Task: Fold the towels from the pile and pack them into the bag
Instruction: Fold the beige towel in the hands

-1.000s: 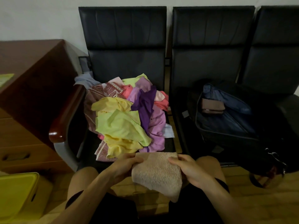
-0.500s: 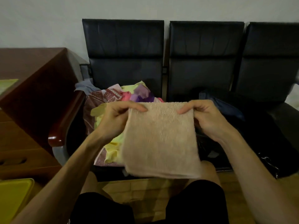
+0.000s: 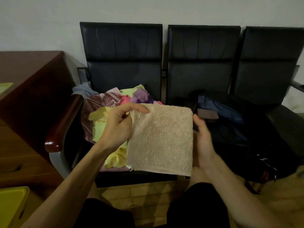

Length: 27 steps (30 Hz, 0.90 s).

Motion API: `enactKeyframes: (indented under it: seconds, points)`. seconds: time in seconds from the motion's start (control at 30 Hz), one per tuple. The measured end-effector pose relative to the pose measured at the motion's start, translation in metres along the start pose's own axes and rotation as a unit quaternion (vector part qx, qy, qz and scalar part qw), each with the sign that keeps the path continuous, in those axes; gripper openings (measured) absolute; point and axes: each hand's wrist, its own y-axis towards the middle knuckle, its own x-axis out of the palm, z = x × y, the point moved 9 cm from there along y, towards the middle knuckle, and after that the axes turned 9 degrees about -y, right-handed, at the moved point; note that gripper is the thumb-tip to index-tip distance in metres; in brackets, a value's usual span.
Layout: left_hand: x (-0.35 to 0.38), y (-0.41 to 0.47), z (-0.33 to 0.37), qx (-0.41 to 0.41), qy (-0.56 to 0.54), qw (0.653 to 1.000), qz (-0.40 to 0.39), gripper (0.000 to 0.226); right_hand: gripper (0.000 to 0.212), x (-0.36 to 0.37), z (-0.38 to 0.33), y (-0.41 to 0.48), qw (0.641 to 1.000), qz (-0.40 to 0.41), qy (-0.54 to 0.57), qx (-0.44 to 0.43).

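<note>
A beige terry towel [image 3: 162, 139], folded into a square, hangs in front of me. My left hand [image 3: 119, 125] pinches its top left corner between thumb and fingers. My right hand [image 3: 203, 137] is at the towel's right edge, fingers behind the cloth; its hold is hidden. Behind the towel, a pile of coloured towels [image 3: 107, 116] in yellow, purple, pink and patterned maroon lies on the left black seat. The dark open bag [image 3: 230, 127] sits on the middle seat with a folded brown towel [image 3: 207, 113] inside.
Three black chairs [image 3: 202, 63] stand in a row against the wall. A wooden desk [image 3: 28, 96] with a glossy armrest beside it is at the left. A yellow bin [image 3: 11, 204] stands at the lower left. My knees are below the towel.
The towel shifted a little to the right and hangs straighter. My right hand slid from the top right corner down along the right edge. My left hand keeps its pinch.
</note>
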Motion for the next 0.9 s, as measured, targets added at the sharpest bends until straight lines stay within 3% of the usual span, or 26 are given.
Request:
enactKeyframes:
  seconds: [0.1,0.17,0.23,0.27,0.33,0.4,0.47,0.6,0.8,0.9]
  points:
    - [-0.002,-0.005,-0.008,-0.032,0.007,0.999,0.011,0.042,0.044,0.010,0.025,0.001,0.995,-0.027,-0.094,0.017]
    - [-0.007,-0.008,-0.010,-0.052,0.029,0.998,0.025,0.037,0.047,0.005,0.020,0.004,0.990,0.006,-0.143,-0.006]
    - [-0.013,-0.014,-0.025,-0.136,-0.046,0.989,0.047,0.037,0.046,0.002,0.013,0.004,0.989,0.023,-0.144,-0.029]
    - [-0.012,-0.021,-0.037,-0.210,-0.134,0.966,0.061,0.036,0.043,0.004,0.008,0.004,0.989,0.023,-0.143,-0.042]
    - [0.002,-0.042,-0.059,-0.354,-0.298,0.884,0.059,0.032,0.040,0.007,0.002,0.002,0.988,0.026,-0.139,-0.063]
    - [0.013,-0.061,-0.070,-0.420,-0.351,0.836,0.033,0.057,0.040,0.008,0.000,0.004,0.986,0.033,-0.146,-0.077]
    - [0.023,-0.071,-0.075,-0.431,-0.329,0.840,-0.007,0.067,0.038,0.010,0.001,0.006,0.982,0.042,-0.163,-0.081]
    - [0.019,-0.074,-0.084,-0.385,-0.180,0.903,-0.065,0.043,0.027,0.007,0.013,0.007,0.981,0.045,-0.178,-0.059]
    - [0.014,-0.080,-0.099,-0.398,-0.154,0.902,-0.056,0.032,0.032,-0.009,0.049,0.005,0.971,0.007,-0.233,0.046]
    - [0.021,-0.087,-0.105,-0.416,-0.151,0.892,-0.086,0.033,0.023,-0.020,0.053,0.001,0.972,0.003,-0.228,0.051]
